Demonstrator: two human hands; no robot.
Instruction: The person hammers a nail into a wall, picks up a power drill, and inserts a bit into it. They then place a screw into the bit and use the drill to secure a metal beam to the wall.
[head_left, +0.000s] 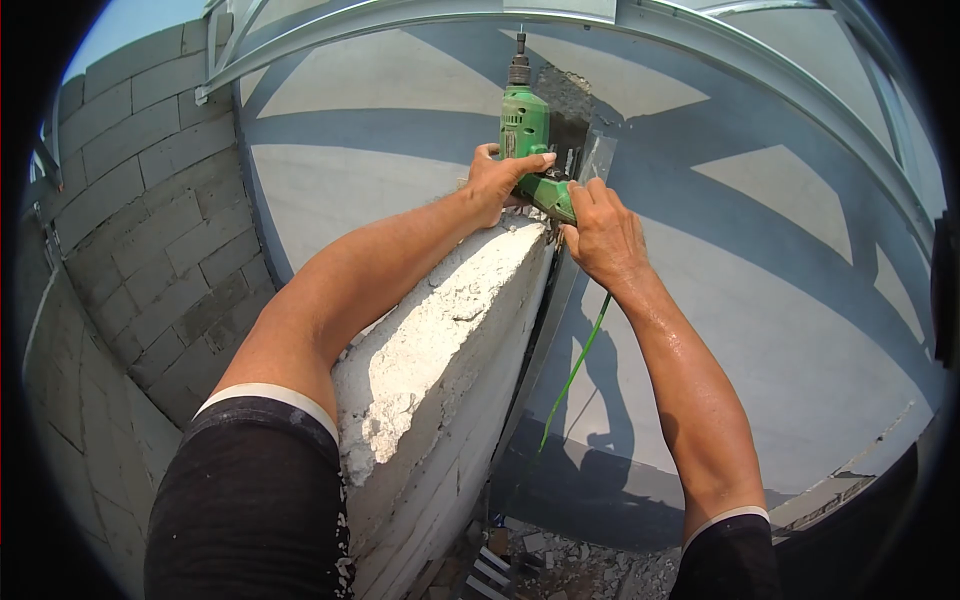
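Note:
A green power drill (pixel 525 125) is held up over the far end of a rough-topped wall, its chuck and bit pointing up toward a metal beam (pixel 420 45). My left hand (pixel 495 183) grips the drill's body from the left, thumb laid across it. Around the rear handle, my right hand (pixel 607 230) is closed from the right. A thin green cord (pixel 578 362) hangs below that handle. Just under my left hand lies the broken, chalky top of the wall (pixel 440 315). The bit's tip overlaps the beam's lower edge in this view.
A grey block wall (pixel 165 170) rises at the left. Ahead stands a smooth grey wall (pixel 660 340) crossed by shadows, with a broken hole (pixel 570 105) behind the drill. Rubble (pixel 580 572) and a ladder-like metal piece (pixel 488 575) lie far below.

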